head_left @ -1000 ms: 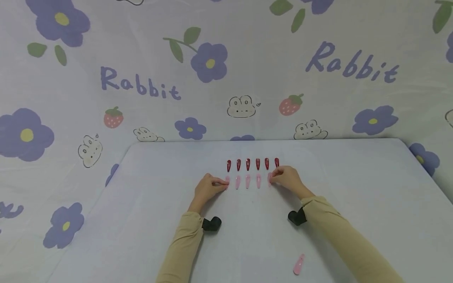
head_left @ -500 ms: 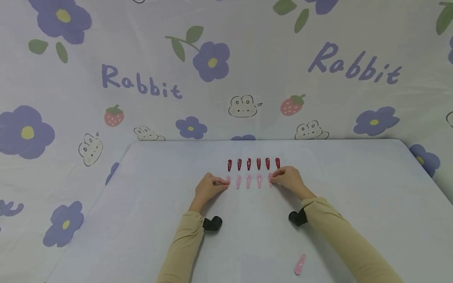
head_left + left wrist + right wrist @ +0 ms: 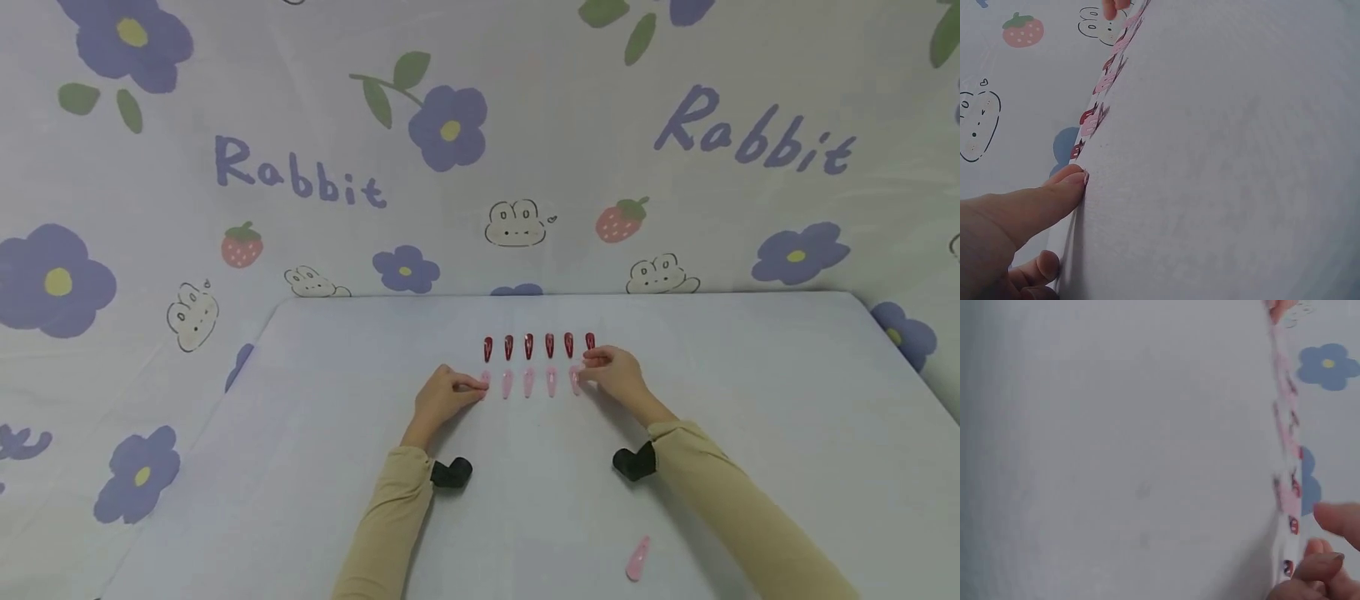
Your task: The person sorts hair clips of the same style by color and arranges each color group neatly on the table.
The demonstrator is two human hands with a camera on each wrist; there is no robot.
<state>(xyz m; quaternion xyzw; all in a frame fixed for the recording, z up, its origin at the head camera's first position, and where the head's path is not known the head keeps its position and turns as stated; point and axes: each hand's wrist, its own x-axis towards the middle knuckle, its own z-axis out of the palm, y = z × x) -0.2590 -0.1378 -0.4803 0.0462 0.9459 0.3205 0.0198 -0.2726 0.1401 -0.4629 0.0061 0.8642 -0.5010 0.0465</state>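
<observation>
A row of several pink snap hair clips (image 3: 528, 383) lies on the white table, just in front of a row of several dark red hair clips (image 3: 528, 346). My left hand (image 3: 442, 402) pinches the leftmost pink hair clip (image 3: 486, 377) between thumb and finger; only a sliver of it shows in the left wrist view. At the row's other end, my right hand (image 3: 618, 375) is beside the rightmost pink hair clip (image 3: 576, 381), its thumb and fingers spread apart in the right wrist view. Its fingertips overlap the lower end of the last red hair clip (image 3: 590, 340).
One more pink hair clip (image 3: 637, 558) lies tilted near the front of the table (image 3: 540, 500), left of the right forearm. A white cloth (image 3: 525, 167) printed with flowers and rabbits hangs behind the table's back edge.
My right hand has let go of the rightmost pink hair clip, its fingers parting and shifting slightly right. The left hand keeps its pinch in place.
</observation>
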